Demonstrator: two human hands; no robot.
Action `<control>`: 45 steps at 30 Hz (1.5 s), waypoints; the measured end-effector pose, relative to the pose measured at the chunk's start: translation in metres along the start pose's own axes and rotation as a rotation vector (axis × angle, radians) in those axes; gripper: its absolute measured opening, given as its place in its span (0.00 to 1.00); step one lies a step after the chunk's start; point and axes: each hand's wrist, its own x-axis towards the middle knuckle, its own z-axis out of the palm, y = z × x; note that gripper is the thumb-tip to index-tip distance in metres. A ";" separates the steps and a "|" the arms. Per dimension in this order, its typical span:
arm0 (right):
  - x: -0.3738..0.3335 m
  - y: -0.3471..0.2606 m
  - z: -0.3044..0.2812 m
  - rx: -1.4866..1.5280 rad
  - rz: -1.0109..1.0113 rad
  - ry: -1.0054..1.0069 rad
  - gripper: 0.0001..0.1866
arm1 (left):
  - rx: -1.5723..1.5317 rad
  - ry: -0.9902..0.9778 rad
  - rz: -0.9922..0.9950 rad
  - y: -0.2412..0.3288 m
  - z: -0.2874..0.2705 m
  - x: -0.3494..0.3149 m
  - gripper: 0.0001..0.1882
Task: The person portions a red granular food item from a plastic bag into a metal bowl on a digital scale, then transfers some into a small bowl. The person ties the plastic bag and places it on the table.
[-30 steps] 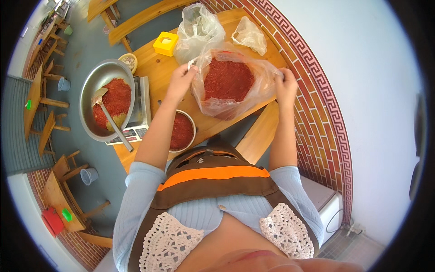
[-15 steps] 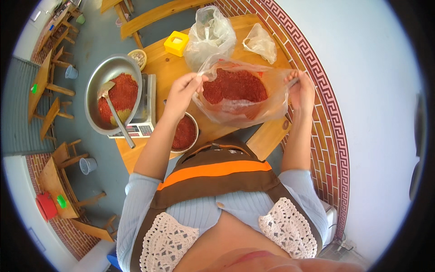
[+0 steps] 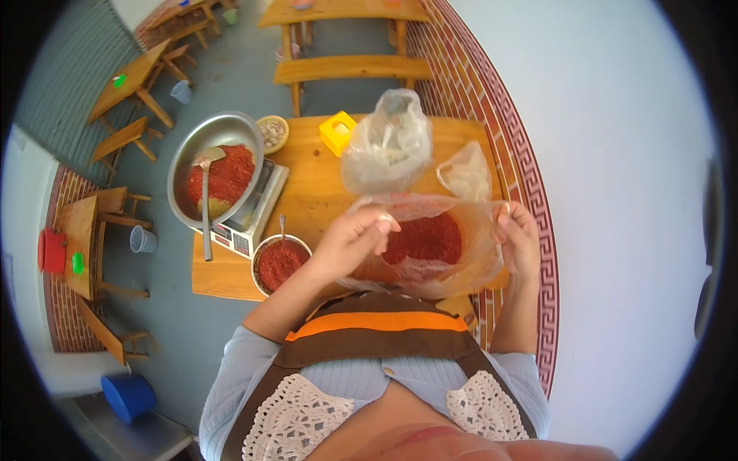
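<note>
Between my hands a clear plastic bag (image 3: pixel 430 280) is stretched with its mouth wide, close to my apron. Red chili powder (image 3: pixel 424 240) lies inside it. My left hand (image 3: pixel 355 240) pinches the bag's left rim, and my right hand (image 3: pixel 517 237) grips the right rim. Left of my left forearm stands a white bowl (image 3: pixel 257 283) of red chili paste with a spoon handle sticking up. Farther left, a steel basin (image 3: pixel 178 180) holds red and yellowish powder and a metal ladle (image 3: pixel 206 201). It rests on a weighing scale (image 3: pixel 257 219).
On the wooden table (image 3: pixel 315 184) are a yellow box (image 3: pixel 337 132), a filled plastic bag (image 3: pixel 388 146), a crumpled bag (image 3: pixel 467 173) and a small bowl of pale pieces (image 3: pixel 274 134). A brick-patterned wall (image 3: pixel 511 180) borders the right side. Benches (image 3: pixel 350 70) and other tables stand beyond.
My view has shifted, so the table sits lower and farther right in it. Both hands keep hold of the bag, now nearer my body. The spoon in the white bowl has come into sight.
</note>
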 end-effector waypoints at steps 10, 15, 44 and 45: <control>0.028 0.019 0.015 -0.838 -0.166 -0.553 0.06 | 0.622 0.051 0.368 -0.040 0.040 0.033 0.20; 0.030 0.033 0.057 -1.042 -0.407 -0.751 0.07 | 0.633 -0.121 0.320 -0.113 0.073 0.060 0.29; 0.033 0.170 -0.019 -0.500 -0.181 -0.410 0.17 | 0.857 0.027 0.244 -0.107 0.087 0.050 0.21; 0.033 0.175 -0.019 -0.464 -0.153 -0.400 0.18 | 0.879 0.046 0.354 -0.105 0.091 0.050 0.20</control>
